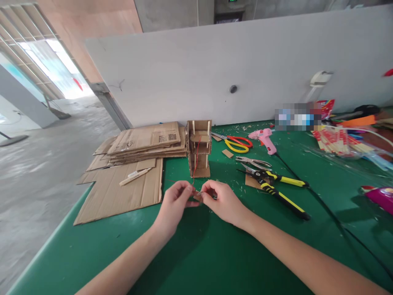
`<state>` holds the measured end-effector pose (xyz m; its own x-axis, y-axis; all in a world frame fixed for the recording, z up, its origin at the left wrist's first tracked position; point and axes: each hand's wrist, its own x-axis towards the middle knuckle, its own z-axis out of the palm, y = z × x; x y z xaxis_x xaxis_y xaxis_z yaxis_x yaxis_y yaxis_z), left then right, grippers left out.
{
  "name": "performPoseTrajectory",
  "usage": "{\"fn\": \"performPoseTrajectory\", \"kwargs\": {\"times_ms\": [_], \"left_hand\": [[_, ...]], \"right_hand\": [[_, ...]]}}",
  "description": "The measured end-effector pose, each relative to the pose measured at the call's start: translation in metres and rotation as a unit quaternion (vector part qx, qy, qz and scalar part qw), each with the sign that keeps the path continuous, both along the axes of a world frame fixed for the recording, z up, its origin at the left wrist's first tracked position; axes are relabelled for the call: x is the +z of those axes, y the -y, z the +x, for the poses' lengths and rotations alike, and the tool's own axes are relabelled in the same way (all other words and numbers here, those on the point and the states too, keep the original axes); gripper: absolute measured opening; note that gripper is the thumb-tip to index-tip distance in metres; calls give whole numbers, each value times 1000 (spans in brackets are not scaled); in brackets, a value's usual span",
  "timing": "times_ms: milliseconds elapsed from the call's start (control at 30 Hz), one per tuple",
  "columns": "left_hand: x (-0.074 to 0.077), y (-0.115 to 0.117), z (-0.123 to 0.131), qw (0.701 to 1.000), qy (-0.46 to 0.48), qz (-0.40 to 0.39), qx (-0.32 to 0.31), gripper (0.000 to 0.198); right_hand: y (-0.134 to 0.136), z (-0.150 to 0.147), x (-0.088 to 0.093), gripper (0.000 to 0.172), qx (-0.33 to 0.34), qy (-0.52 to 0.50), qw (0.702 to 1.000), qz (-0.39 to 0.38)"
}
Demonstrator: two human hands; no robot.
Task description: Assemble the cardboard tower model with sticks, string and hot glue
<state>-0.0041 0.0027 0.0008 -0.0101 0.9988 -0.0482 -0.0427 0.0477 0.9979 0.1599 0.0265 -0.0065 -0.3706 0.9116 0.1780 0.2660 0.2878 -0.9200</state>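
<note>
My left hand (175, 203) is closed, thumb and forefinger pinching a small piece of cardboard (198, 198) by its left side. From the right, my right hand (225, 203) pinches the same piece, with its fingertips partly hiding it. A thin pale bit shows at the right fingertips, too small to make out. A red wire (197, 162) runs from the upper part of a standing cardboard frame (199, 173) down to my left fingers. This frame, just beyond my hands, has two open compartments and light wooden sticks in it.
Stacked cardboard sheets (144, 143) lie at the left, with a utility knife (135, 176) on the lowest one. To the right are scissors (238, 143), a pink glue gun (264, 139), a metal hole punch (254, 162) and yellow-black pliers (276, 184). A black cord (325, 205) crosses the green table (245, 262).
</note>
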Motion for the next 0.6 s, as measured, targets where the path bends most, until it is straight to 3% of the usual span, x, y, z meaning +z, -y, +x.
{"fn": "performPoseTrajectory", "kwargs": {"times_ms": [133, 267, 400, 600], "left_hand": [[4, -6, -12, 997, -57, 58, 21, 23], [0, -3, -12, 986, -129, 109, -13, 17], [-2, 2, -9, 971, -205, 114, -42, 21], [-2, 2, -9, 938, -290, 187, -6, 17]], "right_hand": [[-6, 4, -4, 9, -31, -85, 994, -56], [-7, 5, -2, 13, -38, -148, 983, -101], [-3, 0, 1, 14, -16, -155, 980, -124], [2, -3, 1, 17, 9, -146, 983, -113]]}}
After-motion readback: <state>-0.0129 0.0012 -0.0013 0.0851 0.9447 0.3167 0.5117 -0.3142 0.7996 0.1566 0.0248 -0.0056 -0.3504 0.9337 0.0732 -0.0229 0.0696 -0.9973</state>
